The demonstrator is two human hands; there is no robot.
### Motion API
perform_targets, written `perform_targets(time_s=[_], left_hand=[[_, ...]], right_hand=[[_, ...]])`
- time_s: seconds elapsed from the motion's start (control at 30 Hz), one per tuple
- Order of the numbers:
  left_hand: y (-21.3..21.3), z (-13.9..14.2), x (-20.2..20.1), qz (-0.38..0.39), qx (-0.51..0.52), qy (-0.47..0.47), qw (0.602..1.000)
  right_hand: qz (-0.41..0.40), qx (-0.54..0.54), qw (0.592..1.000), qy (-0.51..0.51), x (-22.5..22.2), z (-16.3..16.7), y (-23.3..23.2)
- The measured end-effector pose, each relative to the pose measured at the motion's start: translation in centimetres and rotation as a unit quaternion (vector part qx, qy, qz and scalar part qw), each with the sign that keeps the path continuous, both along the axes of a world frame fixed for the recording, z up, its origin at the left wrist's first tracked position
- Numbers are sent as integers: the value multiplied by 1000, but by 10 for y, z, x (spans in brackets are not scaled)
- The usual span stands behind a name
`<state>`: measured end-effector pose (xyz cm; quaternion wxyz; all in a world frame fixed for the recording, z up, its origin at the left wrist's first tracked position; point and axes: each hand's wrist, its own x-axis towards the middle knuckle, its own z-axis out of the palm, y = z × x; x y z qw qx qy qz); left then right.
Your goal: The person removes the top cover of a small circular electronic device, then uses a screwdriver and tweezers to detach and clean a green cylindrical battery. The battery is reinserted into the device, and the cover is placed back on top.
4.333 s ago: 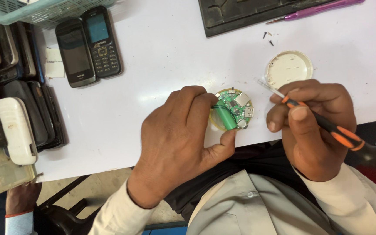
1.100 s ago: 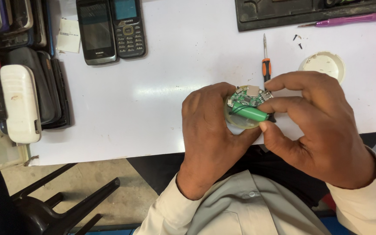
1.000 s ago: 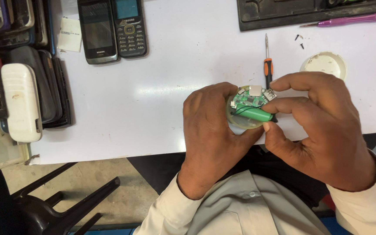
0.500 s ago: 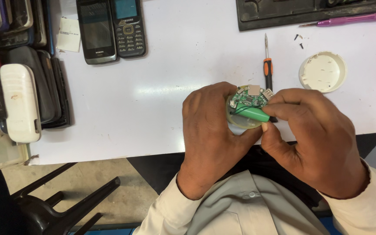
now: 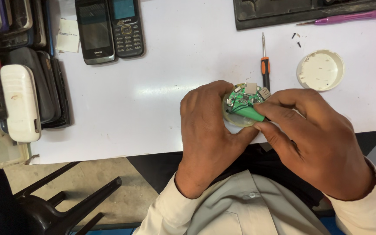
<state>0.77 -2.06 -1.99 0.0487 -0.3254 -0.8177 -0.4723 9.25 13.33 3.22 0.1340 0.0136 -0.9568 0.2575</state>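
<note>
While my left hand (image 5: 207, 135) cradles the round green circuit board (image 5: 245, 102), my right hand (image 5: 316, 139) pinches its green cylindrical battery (image 5: 250, 114) at three o'clock; I'd pull gently, sparing the thin black wires (image 5: 236, 105).

Two phones (image 5: 109, 28), screwdriver (image 5: 264, 65), white cap (image 5: 320, 70).

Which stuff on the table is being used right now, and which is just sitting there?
In use:
left hand
right hand
round gadget with green battery
screwdriver
round white lid
tiny screws

Just lying about:
two phones
white case
purple tool
</note>
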Motion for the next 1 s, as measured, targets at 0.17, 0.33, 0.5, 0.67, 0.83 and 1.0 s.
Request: perform_targets(time_s=[0.17,0.33,0.5,0.67,0.83,1.0], left_hand=[[-1,0,0,-1,-4,2,1000],[0,-1,0,0,-2,2,1000],[0,-1,-1,-1,-1,-3,1000],[-1,0,-1,0,-4,-14,1000],[-3,1,-2,-14,0,-13,1000],[-9,4,1,-31,45,-13,998]], right_hand=[[-6,26,1000,-7,-1,1,-1],[-25,87,996,2,1,3,-5],[-28,145,988,35,0,6,-8],[-16,186,982,37,-1,11,-9],[-25,102,994,-20,0,10,-10],[-45,47,997,-36,0,7,-10]])
